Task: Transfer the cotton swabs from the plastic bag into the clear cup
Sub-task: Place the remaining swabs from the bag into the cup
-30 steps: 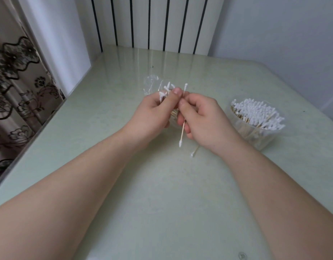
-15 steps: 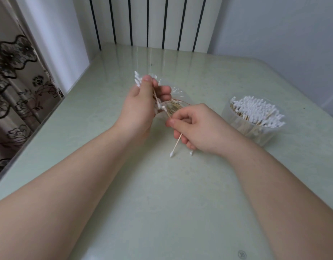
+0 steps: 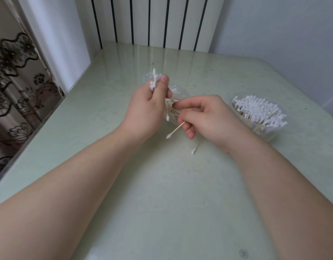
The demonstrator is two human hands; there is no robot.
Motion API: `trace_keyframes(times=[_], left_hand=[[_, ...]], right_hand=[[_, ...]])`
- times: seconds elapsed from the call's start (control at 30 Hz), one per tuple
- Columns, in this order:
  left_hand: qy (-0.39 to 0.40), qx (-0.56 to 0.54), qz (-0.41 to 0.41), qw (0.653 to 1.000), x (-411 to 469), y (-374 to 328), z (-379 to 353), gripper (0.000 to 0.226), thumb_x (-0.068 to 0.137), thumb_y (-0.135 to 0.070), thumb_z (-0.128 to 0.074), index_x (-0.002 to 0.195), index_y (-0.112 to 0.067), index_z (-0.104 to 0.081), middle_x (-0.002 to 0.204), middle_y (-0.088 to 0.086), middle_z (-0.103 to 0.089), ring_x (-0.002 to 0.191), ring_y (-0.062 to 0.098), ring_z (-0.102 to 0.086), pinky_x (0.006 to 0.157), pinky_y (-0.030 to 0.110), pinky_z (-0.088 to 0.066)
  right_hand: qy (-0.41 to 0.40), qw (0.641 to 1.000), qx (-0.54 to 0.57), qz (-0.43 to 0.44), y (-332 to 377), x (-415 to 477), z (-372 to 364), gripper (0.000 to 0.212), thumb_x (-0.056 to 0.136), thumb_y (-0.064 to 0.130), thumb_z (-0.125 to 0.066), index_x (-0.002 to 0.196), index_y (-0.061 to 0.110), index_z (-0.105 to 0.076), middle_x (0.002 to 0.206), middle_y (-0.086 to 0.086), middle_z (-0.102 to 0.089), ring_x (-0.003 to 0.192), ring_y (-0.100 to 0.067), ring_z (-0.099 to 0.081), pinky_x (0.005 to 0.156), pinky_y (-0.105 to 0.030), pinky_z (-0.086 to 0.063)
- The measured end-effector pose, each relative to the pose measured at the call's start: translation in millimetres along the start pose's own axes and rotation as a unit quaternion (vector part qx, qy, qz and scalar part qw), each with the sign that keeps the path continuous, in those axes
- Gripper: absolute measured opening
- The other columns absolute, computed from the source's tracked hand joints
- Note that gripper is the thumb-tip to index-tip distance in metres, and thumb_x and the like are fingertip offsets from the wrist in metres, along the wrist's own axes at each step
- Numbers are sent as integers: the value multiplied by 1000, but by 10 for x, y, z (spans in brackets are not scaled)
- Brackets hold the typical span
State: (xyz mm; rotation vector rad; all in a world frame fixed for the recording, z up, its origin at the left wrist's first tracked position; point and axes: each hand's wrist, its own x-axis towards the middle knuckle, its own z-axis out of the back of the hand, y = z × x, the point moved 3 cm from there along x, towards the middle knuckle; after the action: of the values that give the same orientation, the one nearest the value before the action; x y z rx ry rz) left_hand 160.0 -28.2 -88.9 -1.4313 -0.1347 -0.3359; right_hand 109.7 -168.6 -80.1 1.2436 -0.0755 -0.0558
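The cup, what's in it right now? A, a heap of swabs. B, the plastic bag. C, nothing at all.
A: the cup holds a heap of swabs, white tips showing, while the bag is gripped in the left hand.

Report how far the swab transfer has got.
Done: the cup is packed with swabs. In hand: the left hand grips the part-full bag; the right hand pinches a single swab. Left: emptying the bag into the cup, plus a stray swab on the table.
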Motion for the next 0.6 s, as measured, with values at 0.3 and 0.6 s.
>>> trace_keyframes(times=[0.3,0.6], left_hand=[[138,-79,56,986,-59,4,-70,39,111,-34,-35,86,-10,-51,78,7,-70,70,24,-73,67,45,-62],[60,-7,79,995,60,105,18,34,105,-47,-44,87,-24,-62,49,-13,-43,41,6,-39,44,24,-30]], right_hand=[[-46,992,78,83,84,-1,99,26,91,-5,-64,105,17,-68,85,-13,-76,69,-21,-68,68,-27,-56],[7,931,-346,120,71,-54,166,26,83,10,-60,81,34,-71,60,12,-62,52,-6,-55,54,-10,-38]])
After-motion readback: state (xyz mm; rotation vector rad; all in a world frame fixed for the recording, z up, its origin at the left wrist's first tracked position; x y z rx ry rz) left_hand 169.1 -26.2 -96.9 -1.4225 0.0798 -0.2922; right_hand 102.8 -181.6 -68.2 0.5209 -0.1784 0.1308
